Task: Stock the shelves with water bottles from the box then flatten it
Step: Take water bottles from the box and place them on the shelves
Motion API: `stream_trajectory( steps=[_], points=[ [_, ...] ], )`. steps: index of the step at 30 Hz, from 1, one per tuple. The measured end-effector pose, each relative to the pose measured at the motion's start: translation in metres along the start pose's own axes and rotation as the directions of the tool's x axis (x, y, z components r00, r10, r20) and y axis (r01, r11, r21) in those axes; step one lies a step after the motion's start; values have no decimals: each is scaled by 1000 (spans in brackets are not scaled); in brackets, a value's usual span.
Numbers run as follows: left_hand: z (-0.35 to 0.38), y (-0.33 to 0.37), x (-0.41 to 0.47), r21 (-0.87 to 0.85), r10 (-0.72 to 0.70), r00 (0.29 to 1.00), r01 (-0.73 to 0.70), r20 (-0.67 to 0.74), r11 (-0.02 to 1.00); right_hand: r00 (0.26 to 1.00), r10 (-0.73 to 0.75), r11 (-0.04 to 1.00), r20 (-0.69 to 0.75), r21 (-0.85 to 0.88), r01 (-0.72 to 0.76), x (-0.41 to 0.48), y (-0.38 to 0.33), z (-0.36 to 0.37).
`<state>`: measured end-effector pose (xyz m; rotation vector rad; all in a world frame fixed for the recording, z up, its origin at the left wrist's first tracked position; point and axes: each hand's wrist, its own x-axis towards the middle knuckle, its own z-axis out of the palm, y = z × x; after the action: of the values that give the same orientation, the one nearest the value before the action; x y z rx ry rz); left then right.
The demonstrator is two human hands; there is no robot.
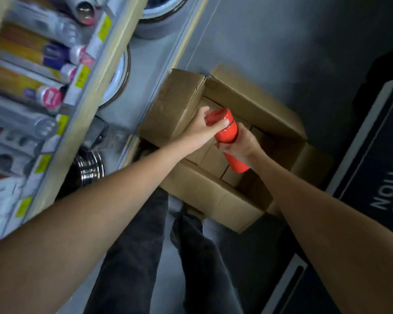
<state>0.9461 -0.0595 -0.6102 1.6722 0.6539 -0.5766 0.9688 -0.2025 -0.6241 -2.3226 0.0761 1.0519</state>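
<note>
To the left of your grips, the shelves [86,103] carried packaged bottles [51,97]. Your left grip [202,130] curled round the cap end of the orange bottle [227,133]; your right grip [243,147] clasped its middle, both held over the open cardboard box [247,103] below them.

Shop aisle, price-tagged shelves [86,103] (stocked bottles [43,130])
</note>
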Motion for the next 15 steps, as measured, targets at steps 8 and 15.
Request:
stream_trajectory(
  steps=[8, 15],
  points=[
    [-44, -10, -150, -206, -62, 997, 51, -48, 977, 991, -101, 994, 84, -37, 105, -119, -63, 11],
    [-94, -53, -292, -357, -102, 962, 5, -253, 934, 909, -276, 918, 313, -196, 346, -227, -130, 72]
  ],
)
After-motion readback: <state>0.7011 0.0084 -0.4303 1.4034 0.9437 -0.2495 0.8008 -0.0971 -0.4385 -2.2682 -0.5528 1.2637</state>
